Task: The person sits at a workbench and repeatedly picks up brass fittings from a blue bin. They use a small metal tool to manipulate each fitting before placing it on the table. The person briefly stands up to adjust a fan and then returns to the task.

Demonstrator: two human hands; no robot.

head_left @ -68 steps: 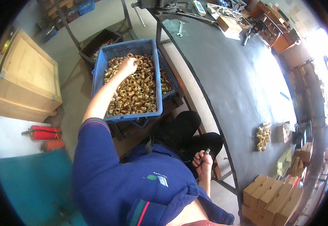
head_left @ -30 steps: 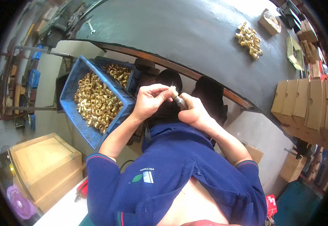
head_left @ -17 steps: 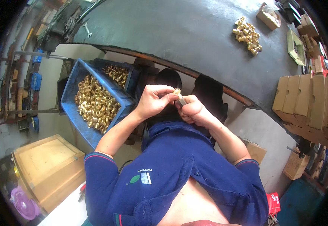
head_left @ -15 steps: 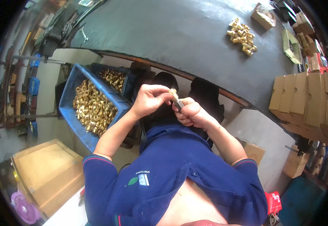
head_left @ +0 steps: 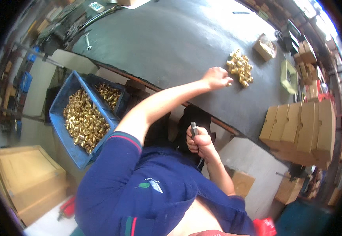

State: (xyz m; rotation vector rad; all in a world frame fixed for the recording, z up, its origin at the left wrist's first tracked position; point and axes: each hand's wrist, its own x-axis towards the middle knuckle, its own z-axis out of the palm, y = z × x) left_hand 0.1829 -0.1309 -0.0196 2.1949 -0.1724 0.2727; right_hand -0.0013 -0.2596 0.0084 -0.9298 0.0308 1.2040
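Below, a blue crate point(head_left: 67, 143) beside the dark worktable point(head_left: 171, 43) holds loose brass rings point(head_left: 82, 120). The left hand point(head_left: 217, 77), fingers curled, rests at a small heap of brass fittings point(head_left: 240, 67) on the table. The right hand point(head_left: 199, 141) is clamped around a slim metal tool point(head_left: 194, 128), held upright near the lap.

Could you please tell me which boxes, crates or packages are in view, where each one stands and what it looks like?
Cardboard boxes: plain brown row, standing on the table's right edge.
Small box: open, tan, far side of the table, beyond the brass pile.
Blue crates: two plastic bins of brass rings, left of the person.
Wooden crate: pale, closed, lower left floor.
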